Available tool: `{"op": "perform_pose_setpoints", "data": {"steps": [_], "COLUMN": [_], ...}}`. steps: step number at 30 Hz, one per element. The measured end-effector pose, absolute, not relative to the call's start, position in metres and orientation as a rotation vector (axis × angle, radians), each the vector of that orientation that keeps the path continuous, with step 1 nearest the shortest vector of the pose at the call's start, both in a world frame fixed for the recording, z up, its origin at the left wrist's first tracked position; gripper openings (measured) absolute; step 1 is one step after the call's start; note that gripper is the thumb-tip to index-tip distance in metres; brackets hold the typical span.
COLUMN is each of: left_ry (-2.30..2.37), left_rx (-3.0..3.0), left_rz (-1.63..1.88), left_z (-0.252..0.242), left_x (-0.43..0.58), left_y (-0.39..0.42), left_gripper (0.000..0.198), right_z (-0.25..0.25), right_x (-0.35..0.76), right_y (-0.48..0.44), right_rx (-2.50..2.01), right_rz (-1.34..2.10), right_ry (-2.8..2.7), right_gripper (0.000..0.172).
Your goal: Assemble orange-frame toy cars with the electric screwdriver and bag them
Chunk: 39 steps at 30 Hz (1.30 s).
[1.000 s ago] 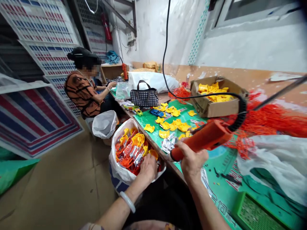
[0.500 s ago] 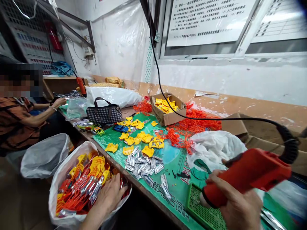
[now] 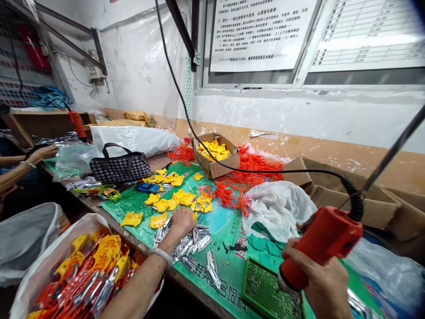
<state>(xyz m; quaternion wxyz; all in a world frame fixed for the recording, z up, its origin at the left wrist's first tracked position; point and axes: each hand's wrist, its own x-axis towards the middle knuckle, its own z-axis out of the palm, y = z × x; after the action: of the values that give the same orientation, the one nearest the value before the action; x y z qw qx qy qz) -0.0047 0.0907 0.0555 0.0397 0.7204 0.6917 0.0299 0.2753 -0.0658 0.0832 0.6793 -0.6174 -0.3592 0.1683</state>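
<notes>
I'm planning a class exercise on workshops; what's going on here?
The person's right hand grips a red-orange tool near a green tray. The left hand is at silver pieces beside yellow pieces; whether it holds any is unclear. At left stands a white bag of mixed parts; another person's hand shows beyond.

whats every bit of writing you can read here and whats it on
"登记": left window notice
"4个100%": same notice, bottom line; most other print too small
"蛙", "合饲料": black print on green sheet
Red print on that sheet: partly covered, unclear
Right window notice: too blurred
</notes>
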Motion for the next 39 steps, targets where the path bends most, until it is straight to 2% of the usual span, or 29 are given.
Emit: {"op": "perform_pose_setpoints", "data": {"steps": [5, 10, 15, 21, 24, 28, 31, 33, 37, 38, 39], "left_ry": [2.105, 1.509, 1.236, 1.182, 1.034, 0.920, 0.934, 0.968, 1.073, 1.103, 1.130], "left_rx": [2.234, 2.422, 2.517, 2.729, 2.885, 2.985, 2.974, 2.934, 2.793, 2.743, 2.687], "left_rz": [0.227, 0.286, 0.307, 0.446, 0.489, 0.468, 0.501, 0.569, 0.813, 0.878, 0.935], "left_z": [0.063, 0.057, 0.040, 0.055, 0.062, 0.059, 0.060, 0.067, 0.089, 0.093, 0.095], "left_x": [-0.023, 0.004, 0.053, 0.091, 0.124, 0.158, 0.154, 0.137, 0.089, 0.078, 0.068], "left_y": [0.075, 0.052, 0.041, 0.089, 0.128, 0.157, 0.155, 0.146, 0.116, 0.107, 0.097], "left_gripper": [0.030, 0.034, 0.043, 0.031, 0.039, 0.027, 0.032, 0.015, 0.015, 0.013, 0.013], "right_z": [0.091, 0.090, 0.088, 0.086, 0.087, 0.088, 0.088, 0.087, 0.077, 0.072, 0.066], "right_x": [0.286, 0.297, 0.298, 0.296, 0.296, 0.302, 0.309, 0.312, 0.304, 0.300, 0.296], "right_y": [-0.067, -0.058, -0.060, -0.063, -0.063, -0.063, -0.063, -0.064, -0.068, -0.067, -0.066], "right_rx": [-1.658, -1.665, -1.612, -1.650, -1.633, -1.596, -1.582, -1.635, -1.635, -1.579, -1.557], "right_rz": [0.364, 0.353, 0.373, 0.439, 0.416, 0.419, 0.386, 0.253, -0.528, -0.710, -0.793], "right_ry": [-0.763, -0.743, -0.750, -0.709, -0.708, -0.726, -0.742, -0.738, -0.840, -0.919, -1.049], "right_gripper": [0.039, 0.046, 0.040, 0.037, 0.034, 0.034, 0.038, 0.045, 0.080, 0.082, 0.076]}}
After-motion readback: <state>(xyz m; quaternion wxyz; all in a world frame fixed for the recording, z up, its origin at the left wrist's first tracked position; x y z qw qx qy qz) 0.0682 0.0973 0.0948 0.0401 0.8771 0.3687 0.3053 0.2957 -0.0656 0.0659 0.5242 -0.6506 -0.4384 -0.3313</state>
